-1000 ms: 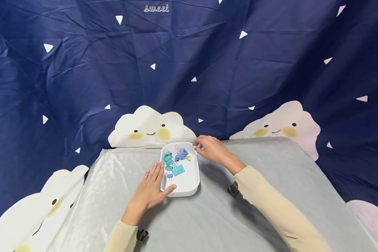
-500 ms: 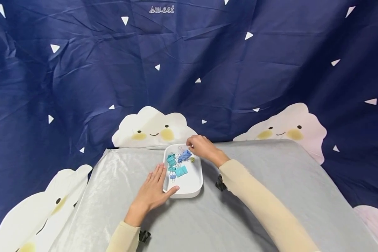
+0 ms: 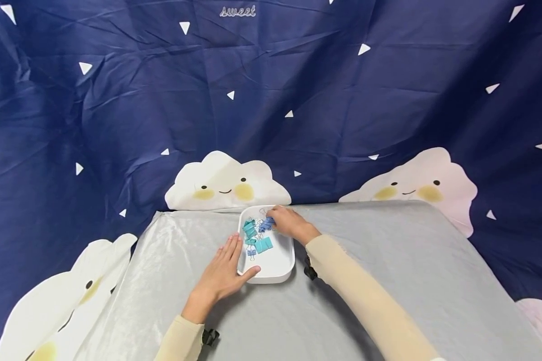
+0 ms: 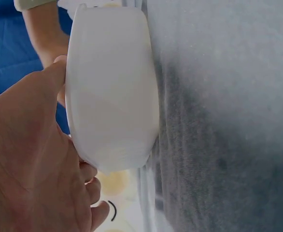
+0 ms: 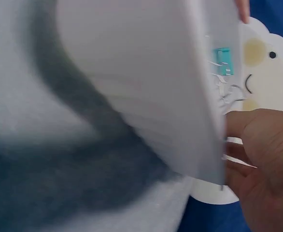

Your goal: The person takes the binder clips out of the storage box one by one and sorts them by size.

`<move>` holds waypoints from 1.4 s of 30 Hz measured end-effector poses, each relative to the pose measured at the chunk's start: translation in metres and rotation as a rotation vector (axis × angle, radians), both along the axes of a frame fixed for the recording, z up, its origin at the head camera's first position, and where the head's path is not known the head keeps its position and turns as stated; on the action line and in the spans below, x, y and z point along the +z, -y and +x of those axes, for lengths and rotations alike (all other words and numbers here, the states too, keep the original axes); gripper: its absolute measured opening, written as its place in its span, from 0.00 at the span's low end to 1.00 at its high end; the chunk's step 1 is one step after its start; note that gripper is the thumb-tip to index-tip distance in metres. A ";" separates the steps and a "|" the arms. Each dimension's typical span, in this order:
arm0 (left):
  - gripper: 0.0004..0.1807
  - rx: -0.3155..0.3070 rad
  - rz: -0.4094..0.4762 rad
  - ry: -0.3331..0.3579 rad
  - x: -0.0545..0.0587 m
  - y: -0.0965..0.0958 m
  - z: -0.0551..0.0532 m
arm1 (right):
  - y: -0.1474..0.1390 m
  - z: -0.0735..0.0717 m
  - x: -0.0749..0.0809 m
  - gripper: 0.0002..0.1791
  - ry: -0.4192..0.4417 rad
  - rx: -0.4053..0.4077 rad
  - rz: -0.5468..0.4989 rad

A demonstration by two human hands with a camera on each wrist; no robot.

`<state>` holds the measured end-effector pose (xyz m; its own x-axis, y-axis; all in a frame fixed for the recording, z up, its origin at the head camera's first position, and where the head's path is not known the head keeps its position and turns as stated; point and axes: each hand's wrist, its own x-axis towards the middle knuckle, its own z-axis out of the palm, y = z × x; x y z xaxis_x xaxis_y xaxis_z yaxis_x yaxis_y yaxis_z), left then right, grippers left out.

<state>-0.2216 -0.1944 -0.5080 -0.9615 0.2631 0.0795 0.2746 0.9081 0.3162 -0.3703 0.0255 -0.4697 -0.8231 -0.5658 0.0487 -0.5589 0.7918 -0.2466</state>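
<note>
A white box stands near the middle of the counter's far edge, on the grey cloth that covers the counter. The left hand steadies its left side: the grip there is spread, long fingers laid straight against the left edge, thumb reaching across the near left corner of the rim. The right hand dips over the far right corner with its fingers bent down at the blue clips (whether the grip pinches one or only touches, I cannot tell, since the fingertips are hidden).

The binder clips all lie toward the box's far and left edges. A teal clip sits by the far left corner, a smaller teal clip just nearer along the left edge, a turquoise clip at about the middle, and a small blue clip below them, near the left edge.

Both arms wear beige sleeves, with a black wrist mount showing under the left one. Behind the counter's far edge hangs a navy curtain, printed with white triangles and smiling clouds.
</note>
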 end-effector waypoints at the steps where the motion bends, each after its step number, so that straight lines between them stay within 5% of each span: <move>1: 0.59 0.000 0.001 0.000 0.000 0.000 0.000 | -0.001 0.000 -0.003 0.18 0.002 0.002 0.003; 8: 0.59 -0.012 0.033 -0.014 -0.001 -0.001 0.000 | -0.004 -0.002 -0.014 0.06 -0.027 0.016 -0.047; 18: 0.58 -0.010 0.036 -0.003 0.002 -0.001 0.001 | -0.010 -0.006 -0.014 0.08 0.030 -0.013 -0.179; 42: 0.59 0.001 -0.013 0.017 0.001 0.000 0.000 | -0.023 -0.002 0.007 0.08 -0.124 0.051 -0.306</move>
